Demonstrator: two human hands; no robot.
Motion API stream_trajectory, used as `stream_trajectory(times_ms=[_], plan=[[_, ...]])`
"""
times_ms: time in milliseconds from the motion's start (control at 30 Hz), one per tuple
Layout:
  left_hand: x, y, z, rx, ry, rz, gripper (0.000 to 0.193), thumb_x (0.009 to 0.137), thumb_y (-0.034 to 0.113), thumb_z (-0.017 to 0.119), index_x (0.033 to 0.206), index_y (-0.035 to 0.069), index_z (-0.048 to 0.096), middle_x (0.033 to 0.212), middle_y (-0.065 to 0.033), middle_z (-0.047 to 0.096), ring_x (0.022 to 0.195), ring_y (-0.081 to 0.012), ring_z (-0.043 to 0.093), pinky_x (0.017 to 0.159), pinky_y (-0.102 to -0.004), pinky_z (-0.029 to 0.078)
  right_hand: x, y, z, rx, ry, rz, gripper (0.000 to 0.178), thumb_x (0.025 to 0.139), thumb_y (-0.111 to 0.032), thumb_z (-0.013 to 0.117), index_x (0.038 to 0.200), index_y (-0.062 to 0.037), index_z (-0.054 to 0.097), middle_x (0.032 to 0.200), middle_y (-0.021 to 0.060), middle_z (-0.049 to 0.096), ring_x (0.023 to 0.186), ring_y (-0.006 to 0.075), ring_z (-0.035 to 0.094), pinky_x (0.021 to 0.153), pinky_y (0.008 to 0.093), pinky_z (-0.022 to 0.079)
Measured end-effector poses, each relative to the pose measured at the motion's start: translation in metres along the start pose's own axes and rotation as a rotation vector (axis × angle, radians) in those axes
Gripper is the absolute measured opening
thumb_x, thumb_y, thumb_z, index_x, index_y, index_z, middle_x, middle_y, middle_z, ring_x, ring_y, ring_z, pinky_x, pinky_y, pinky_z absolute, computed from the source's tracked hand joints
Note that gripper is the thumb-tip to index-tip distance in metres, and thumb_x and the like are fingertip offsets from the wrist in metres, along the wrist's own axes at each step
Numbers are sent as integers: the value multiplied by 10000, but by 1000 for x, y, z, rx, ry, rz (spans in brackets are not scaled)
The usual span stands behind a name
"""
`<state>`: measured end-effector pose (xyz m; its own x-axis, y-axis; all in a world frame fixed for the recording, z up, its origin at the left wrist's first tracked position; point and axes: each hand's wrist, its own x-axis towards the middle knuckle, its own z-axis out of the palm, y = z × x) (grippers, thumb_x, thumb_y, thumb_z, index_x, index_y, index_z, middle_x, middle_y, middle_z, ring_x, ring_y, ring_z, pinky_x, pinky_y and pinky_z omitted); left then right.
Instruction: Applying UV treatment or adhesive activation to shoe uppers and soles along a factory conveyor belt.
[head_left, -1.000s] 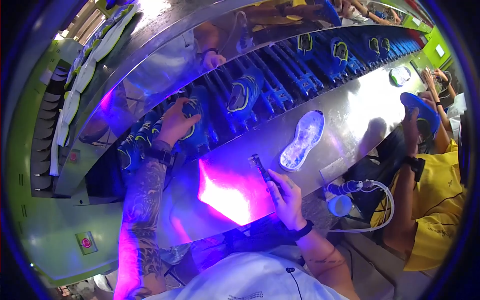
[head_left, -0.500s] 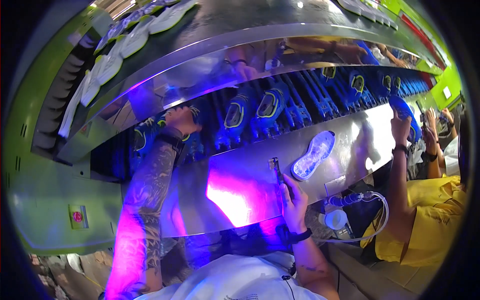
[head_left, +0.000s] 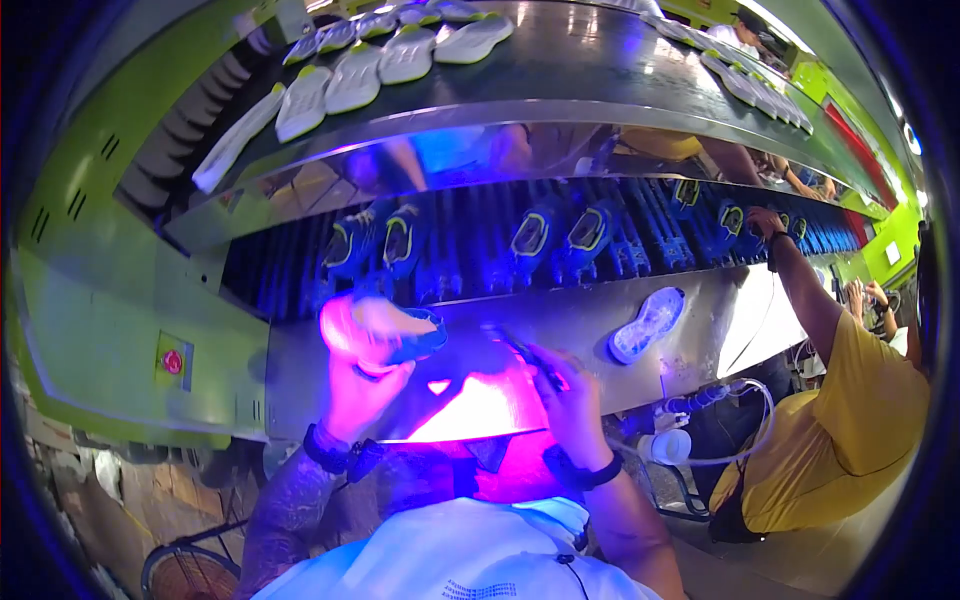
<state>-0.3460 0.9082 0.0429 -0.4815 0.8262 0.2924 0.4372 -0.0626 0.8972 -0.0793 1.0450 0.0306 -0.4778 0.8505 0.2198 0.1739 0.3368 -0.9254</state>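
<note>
My left hand (head_left: 358, 395) is closed round a shoe upper (head_left: 425, 338), raised over the near left of the metal counter (head_left: 300, 365). Motion and pink-violet light blur the upper, though a blue part shows at its right end. To its right, my right hand (head_left: 573, 400) grips a slim dark-handled tool (head_left: 530, 355), which points up and left; its tip is smeared, so its kind is unclear. A pale translucent shoe sole (head_left: 648, 325) lies on the counter beyond my right hand. Behind the counter, several blue shoe uppers (head_left: 530, 234) sit on a dark slatted conveyor.
White soles (head_left: 355, 78) line the metal shelf above the conveyor. At right, a person in a yellow shirt (head_left: 835, 420) reaches a hand (head_left: 768, 222) to the conveyor. A hose with a white cup (head_left: 672, 445) hangs by the counter's front edge. A red button (head_left: 172, 361) is on the green panel.
My left hand has come back from the conveyor to the counter with a shoe upper in it. My right hand keeps the tool. The person in yellow now reaches to the conveyor.
</note>
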Motion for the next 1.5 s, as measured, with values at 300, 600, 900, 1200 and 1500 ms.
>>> stream_trajectory(times_ms=[300,600,900,1200,1500], plan=[[-59,14,-39,261,102,620,679,781,49,826,1357,79,466,1320,-218,581,1218,-431,602,1025,-531,535,-32,-80,51,109,-158,-171,331,917,-83,726,1244,-35,698,1054,151,719,945,264,705,852,372,541],[-49,72,-83,546,-122,1104,407,812,213,778,1200,244,658,1181,3,690,1086,-242,679,907,-415,558,-3,-137,30,38,-160,-37,293,930,-113,733,1218,-60,728,1099,120,728,866,147,675,631,273,521],[-48,77,-93,645,-154,1150,411,856,269,750,1244,311,621,1232,63,664,1129,-188,662,983,-389,514,0,-147,29,-160,-205,-41,320,896,-108,730,1203,-18,723,1047,112,745,858,164,681,758,297,523],[-42,75,-94,634,-143,1133,411,854,276,749,1244,293,620,1229,51,667,1134,-198,662,986,-401,518,-22,-121,28,-44,-237,-96,334,934,-142,731,1258,-62,711,1054,131,748,795,130,687,702,267,523],[-41,66,-89,601,-134,1042,453,805,237,807,1217,249,619,1204,16,672,1132,-248,660,973,-435,541,-61,-112,55,155,-103,9,331,926,-27,715,1257,-30,702,1119,127,742,953,152,690,864,291,528]])
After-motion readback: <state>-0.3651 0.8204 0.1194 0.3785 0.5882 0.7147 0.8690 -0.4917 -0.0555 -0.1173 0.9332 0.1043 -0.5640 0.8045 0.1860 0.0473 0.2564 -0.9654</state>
